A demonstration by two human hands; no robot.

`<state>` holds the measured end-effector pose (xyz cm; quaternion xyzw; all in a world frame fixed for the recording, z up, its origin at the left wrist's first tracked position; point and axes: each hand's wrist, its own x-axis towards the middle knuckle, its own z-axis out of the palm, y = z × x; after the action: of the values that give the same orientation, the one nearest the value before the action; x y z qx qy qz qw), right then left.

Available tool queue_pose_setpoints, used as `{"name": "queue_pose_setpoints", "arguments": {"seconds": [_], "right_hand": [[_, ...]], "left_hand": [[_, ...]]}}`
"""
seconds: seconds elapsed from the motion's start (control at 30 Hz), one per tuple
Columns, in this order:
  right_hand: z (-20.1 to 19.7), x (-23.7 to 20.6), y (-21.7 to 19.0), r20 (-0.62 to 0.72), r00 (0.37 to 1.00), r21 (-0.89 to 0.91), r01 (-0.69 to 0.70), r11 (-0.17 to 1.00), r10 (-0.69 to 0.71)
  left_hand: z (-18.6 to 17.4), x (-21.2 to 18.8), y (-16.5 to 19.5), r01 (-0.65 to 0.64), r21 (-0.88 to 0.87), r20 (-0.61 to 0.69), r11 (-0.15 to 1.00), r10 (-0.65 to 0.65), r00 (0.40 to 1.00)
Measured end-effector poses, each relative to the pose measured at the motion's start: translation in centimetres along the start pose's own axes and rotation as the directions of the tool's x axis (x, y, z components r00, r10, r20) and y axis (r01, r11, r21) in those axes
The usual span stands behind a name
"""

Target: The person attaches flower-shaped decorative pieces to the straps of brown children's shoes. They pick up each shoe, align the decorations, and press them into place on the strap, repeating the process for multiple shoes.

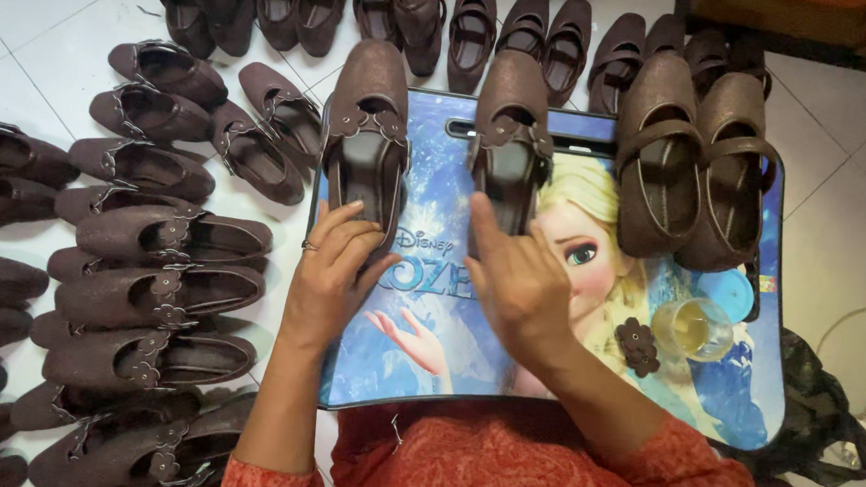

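Note:
Two dark brown shoes stand side by side on a blue picture lap tray point(446, 365), toes pointing away from me. My left hand point(336, 268) rests its fingers on the heel end of the left shoe point(366, 129). My right hand point(516, 274) touches the heel end of the right shoe point(512, 128) with thumb and fingertips. Neither shoe is lifted. A ring shows on my left hand.
Another brown pair point(694, 159) sits at the tray's right. A small glass cup point(693, 328) and a brown flower-shaped piece point(637, 346) lie near the tray's right corner. Several brown shoes cover the white tiled floor at left point(150, 286) and along the top. A dark bag point(823, 418) lies right.

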<state>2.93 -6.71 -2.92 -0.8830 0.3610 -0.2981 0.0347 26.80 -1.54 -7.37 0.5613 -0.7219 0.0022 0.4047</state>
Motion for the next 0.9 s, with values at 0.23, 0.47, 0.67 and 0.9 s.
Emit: {"name": "queue_pose_setpoints", "arguments": {"seconds": [0.23,0.47,0.67,0.9], "right_hand": [[3.1,3.2,-2.9,0.067,0.997,-0.089,0.032,0.996,-0.026],[3.7,3.2,-3.4,0.061,0.995,-0.118,0.081,0.99,-0.075],[-0.8,-0.4,-2.2,-0.01,0.961,0.017,0.275,0.961,-0.275],[-4.8,-5.5,0.8,-0.048,0.958,0.162,0.287,0.944,-0.283]], "left_hand": [[0.2,1.0,-3.0,0.148,-0.067,0.031,0.987,-0.146,0.989],[-0.8,1.4,-2.8,0.156,0.01,-0.021,0.988,-0.156,0.988],[-0.3,3.6,-0.1,0.143,0.146,-0.153,0.979,-0.12,0.981],[5.4,9.3,2.2,0.02,0.297,-0.042,0.955,-0.008,0.999]]}}
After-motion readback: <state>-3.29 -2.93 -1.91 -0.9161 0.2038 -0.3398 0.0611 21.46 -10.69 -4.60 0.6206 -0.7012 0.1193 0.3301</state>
